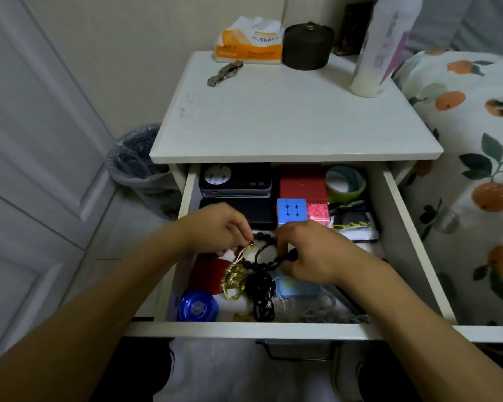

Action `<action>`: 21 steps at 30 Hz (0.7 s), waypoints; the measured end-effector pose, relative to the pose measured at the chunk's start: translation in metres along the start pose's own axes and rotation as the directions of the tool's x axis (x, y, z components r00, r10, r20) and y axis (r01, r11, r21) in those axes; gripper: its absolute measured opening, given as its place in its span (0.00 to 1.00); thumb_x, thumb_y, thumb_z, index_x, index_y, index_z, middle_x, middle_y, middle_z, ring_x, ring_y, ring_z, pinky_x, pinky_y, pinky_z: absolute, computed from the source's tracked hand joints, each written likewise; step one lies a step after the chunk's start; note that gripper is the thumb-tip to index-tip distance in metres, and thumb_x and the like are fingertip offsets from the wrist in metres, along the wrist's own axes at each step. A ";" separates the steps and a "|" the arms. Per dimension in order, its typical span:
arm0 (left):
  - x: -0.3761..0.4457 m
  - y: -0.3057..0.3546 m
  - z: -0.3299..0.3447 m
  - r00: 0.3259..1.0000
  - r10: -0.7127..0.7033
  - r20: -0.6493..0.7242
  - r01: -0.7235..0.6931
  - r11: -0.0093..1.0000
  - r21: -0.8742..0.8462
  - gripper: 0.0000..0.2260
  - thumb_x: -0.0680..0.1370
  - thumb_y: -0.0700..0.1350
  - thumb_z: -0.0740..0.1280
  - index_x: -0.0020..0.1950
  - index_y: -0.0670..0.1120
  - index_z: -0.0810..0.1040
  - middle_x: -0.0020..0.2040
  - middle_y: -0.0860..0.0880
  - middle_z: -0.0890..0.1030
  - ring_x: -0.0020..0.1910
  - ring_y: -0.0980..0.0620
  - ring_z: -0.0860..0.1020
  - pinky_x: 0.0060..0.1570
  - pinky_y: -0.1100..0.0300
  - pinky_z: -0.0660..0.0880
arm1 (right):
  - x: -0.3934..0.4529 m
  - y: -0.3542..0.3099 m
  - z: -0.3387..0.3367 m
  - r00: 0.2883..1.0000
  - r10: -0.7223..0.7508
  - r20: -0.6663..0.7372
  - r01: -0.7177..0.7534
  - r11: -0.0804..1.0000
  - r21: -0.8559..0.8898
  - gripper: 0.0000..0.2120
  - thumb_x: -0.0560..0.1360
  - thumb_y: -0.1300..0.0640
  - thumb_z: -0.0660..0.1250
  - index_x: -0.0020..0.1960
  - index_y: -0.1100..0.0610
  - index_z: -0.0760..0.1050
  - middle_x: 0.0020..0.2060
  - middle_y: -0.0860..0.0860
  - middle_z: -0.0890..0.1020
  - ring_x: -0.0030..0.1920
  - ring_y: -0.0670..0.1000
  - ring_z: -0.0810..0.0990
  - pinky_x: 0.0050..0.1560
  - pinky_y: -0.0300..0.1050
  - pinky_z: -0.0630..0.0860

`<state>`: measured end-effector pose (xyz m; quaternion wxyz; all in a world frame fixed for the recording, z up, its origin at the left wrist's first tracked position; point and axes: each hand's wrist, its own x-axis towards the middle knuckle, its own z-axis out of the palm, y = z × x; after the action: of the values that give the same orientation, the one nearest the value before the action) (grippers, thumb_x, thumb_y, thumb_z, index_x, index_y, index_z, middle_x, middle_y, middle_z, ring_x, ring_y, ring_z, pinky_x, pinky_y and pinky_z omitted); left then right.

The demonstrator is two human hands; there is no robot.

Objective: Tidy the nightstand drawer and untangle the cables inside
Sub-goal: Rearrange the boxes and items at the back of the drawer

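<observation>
Centrally, both hands pinch dark bead string [269,261]: left hand [218,227], right hand [311,250]; drawer [256,329] front rim just below.

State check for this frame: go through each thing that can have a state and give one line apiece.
White nightstand drawer: pulled open.
String of dark wooden beads: tangled, held by both hands.
Left hand: pinch grip on small gold bead.
Right hand: fingers curled round the beads.
Gold tassel charm: hanging from the beads.
Dark round lidded jar: lid on.
Orange tissue pack: open, tissue sticking out.
</observation>
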<state>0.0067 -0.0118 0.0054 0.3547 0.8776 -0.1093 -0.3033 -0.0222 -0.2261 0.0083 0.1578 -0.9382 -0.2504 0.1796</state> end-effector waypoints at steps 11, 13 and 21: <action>0.018 0.007 0.048 0.996 0.082 0.042 -0.073 0.436 0.897 0.11 0.78 0.42 0.65 0.60 0.50 0.77 0.52 0.46 0.78 0.43 0.47 0.76 0.37 0.55 0.67 | -0.003 0.001 -0.001 0.998 0.060 0.017 -0.062 0.974 0.219 0.11 0.75 0.61 0.60 0.54 0.53 0.77 0.47 0.53 0.81 0.49 0.54 0.78 0.50 0.49 0.76; 0.018 0.004 0.045 0.994 0.104 0.017 -0.063 0.452 0.890 0.06 0.77 0.43 0.66 0.54 0.48 0.78 0.50 0.47 0.79 0.43 0.47 0.77 0.38 0.55 0.68 | -0.003 0.006 0.003 0.996 0.070 -0.050 -0.056 0.972 0.229 0.10 0.78 0.59 0.58 0.53 0.55 0.77 0.44 0.56 0.82 0.47 0.57 0.79 0.49 0.53 0.76; 0.012 0.004 0.017 0.892 0.162 -0.422 -0.151 0.987 0.060 0.02 0.77 0.43 0.68 0.46 0.51 0.78 0.42 0.51 0.80 0.39 0.57 0.80 0.40 0.63 0.74 | -0.002 0.016 0.005 0.984 0.162 -0.071 -0.154 0.983 0.102 0.12 0.79 0.50 0.62 0.38 0.51 0.77 0.39 0.55 0.81 0.44 0.56 0.77 0.45 0.49 0.76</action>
<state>0.0060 -0.0288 -0.0068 0.3820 0.9154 -0.1036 -0.0739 -0.0196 -0.2397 -0.0022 0.1978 -0.9527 -0.1598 0.1662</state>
